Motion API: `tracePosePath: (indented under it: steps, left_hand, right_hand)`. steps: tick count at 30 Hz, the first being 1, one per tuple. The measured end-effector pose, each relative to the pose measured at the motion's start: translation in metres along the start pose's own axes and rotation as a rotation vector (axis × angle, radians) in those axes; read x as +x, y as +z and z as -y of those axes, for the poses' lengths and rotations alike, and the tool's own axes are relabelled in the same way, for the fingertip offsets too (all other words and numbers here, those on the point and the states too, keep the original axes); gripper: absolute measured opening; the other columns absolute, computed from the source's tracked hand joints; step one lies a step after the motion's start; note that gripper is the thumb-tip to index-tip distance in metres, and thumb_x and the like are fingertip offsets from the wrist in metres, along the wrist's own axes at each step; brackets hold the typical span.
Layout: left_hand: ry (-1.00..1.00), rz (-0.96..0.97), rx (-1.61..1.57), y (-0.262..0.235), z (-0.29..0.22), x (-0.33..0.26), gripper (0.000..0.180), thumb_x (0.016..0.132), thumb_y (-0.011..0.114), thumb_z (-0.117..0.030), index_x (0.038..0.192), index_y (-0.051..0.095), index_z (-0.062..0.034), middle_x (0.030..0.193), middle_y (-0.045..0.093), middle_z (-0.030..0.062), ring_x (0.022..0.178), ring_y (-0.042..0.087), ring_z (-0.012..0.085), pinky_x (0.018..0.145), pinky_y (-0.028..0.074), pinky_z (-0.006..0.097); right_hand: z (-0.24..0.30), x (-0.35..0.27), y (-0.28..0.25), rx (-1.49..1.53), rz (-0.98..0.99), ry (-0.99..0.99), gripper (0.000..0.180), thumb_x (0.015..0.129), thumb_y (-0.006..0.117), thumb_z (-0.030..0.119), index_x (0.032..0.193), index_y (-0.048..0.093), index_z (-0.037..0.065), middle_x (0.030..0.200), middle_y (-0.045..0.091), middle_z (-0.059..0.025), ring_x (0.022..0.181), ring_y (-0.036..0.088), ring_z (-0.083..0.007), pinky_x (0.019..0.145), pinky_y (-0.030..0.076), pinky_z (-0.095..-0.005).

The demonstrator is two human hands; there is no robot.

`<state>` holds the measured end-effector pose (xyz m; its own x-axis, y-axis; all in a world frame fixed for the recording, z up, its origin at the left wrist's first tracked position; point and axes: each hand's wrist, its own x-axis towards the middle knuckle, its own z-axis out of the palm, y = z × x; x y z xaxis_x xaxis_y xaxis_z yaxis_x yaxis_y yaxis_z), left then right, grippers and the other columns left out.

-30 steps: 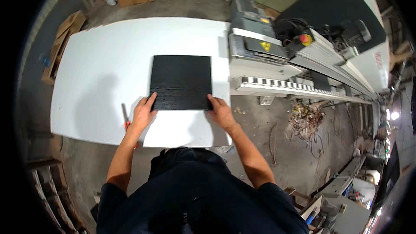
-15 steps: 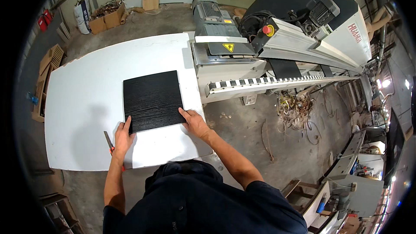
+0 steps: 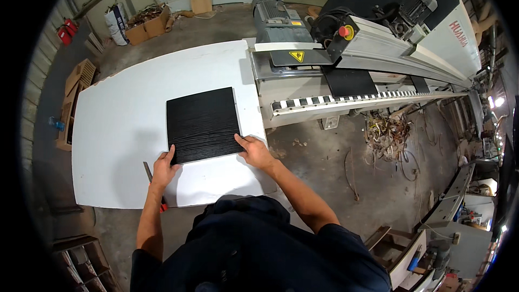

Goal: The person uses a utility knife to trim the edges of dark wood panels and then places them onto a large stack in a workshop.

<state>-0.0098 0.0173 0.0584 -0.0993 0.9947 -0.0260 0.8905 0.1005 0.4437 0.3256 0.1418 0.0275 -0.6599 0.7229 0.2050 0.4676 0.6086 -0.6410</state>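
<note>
On the white table point(image 3: 124, 130), a square black panel point(image 3: 203, 124) with a fine ribbed grain lies flat, slightly turned so that its right edge runs close to the table's right side. The left hand point(image 3: 164, 167) rests at the panel's near left corner, fingers laid over the edge and onto the dark surface, thumb on the white top beside it. The right hand point(image 3: 254, 151) sits at the near right corner, fingers spread and pressing against the panel's edge (neither hand is closed around the panel; both lie open against it). Just left of the left wrist, a slim tool with a red handle point(image 3: 154, 186) lies on the table, its blade pointing away from the person; the forearm hides part of it.

Directly beyond the table's right edge stands a long grey machine point(image 3: 346, 70), with a striped conveyor strip along its near side, a yellow warning triangle on its top plate, a red button on a yellow base, and a grey motor at its far end. Wood scraps and tangled shavings point(image 3: 386, 135) litter the concrete floor under the machine. A cardboard box point(image 3: 146, 27) full of offcuts stands by the far wall, well apart from the table.
</note>
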Motion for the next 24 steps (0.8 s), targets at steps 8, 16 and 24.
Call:
tracePosePath:
  steps: [8, 16, 24]
  left_hand:
    - [0.044, -0.015, 0.060, 0.008, 0.007, -0.002, 0.082, 0.069, 0.077, -0.015, 0.141, 0.038, -0.0064, 0.101, 0.062, 0.0216, 0.092, 0.060, 0.0372, 0.082, 0.049, 0.041]
    - [0.085, -0.085, 0.056, -0.011, -0.054, 0.006, 0.080, 0.074, 0.073, -0.032, 0.138, 0.039, 0.0024, 0.137, 0.039, 0.0295, 0.125, 0.040, 0.0437, 0.104, 0.036, 0.046]
    - [0.095, 0.084, -0.703, 0.025, -0.165, 0.129, 0.055, 0.083, 0.070, -0.032, 0.121, 0.056, 0.0054, 0.107, 0.063, 0.0188, 0.092, 0.062, 0.0259, 0.082, 0.050, 0.035]
  right_hand:
    - [0.005, 0.001, -0.006, 0.021, 0.023, 0.026, 0.067, 0.071, 0.071, 0.009, 0.133, 0.048, 0.001, 0.106, 0.060, -0.0212, 0.097, 0.057, -0.0357, 0.086, 0.049, -0.0404]
    - [0.005, -0.022, 0.000, 0.319, -0.145, 0.155, 0.069, 0.078, 0.073, 0.017, 0.137, 0.042, 0.001, 0.123, 0.052, -0.0206, 0.105, 0.059, -0.0312, 0.089, 0.049, -0.0372]
    - [0.005, -0.028, 0.019, 0.337, -0.430, 0.152, 0.057, 0.081, 0.071, 0.018, 0.129, 0.047, -0.003, 0.116, 0.056, -0.0192, 0.096, 0.064, -0.0297, 0.083, 0.051, -0.0356]
